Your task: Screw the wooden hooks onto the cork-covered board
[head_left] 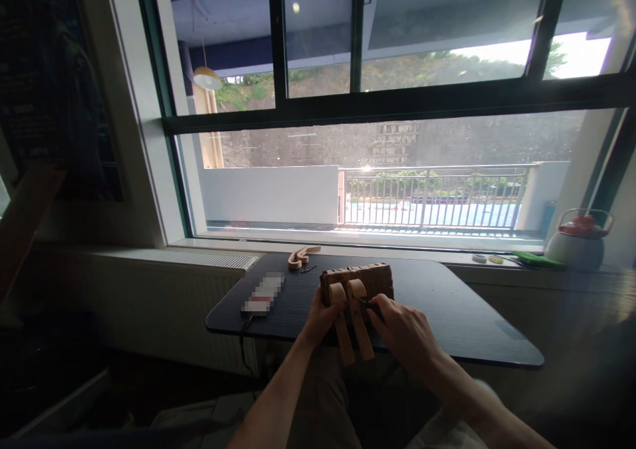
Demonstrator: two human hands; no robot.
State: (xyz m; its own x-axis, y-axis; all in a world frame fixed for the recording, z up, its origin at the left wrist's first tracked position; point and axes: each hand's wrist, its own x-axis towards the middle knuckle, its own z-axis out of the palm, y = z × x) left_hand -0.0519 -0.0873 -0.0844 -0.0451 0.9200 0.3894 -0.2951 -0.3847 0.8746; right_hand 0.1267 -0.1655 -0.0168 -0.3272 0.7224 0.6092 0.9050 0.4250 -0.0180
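Observation:
A rough-edged brown wooden block (pixel 380 280) is tilted up at the near edge of the dark table. Two pale wooden strips with curled tops, a left strip (pixel 343 333) and a right strip (pixel 361 330), lie against its face and hang below it. My left hand (pixel 320 316) is closed round the block's left side, its thumb by the left strip. In the fingers of my right hand (pixel 400 320) is a thin dark tool (pixel 366 302), perhaps a screwdriver, its tip at the right strip's upper part. My right palm hides most of its handle.
Further back on the black table (pixel 447 316) lie more curved wooden pieces (pixel 298 257) and small dark screws (pixel 309 269). A blurred-out flat device (pixel 264 295) with a cable sits at the left. On the sill stand a kettle-like jug (pixel 581 240), tape rolls (pixel 487 259) and a green item (pixel 536 259).

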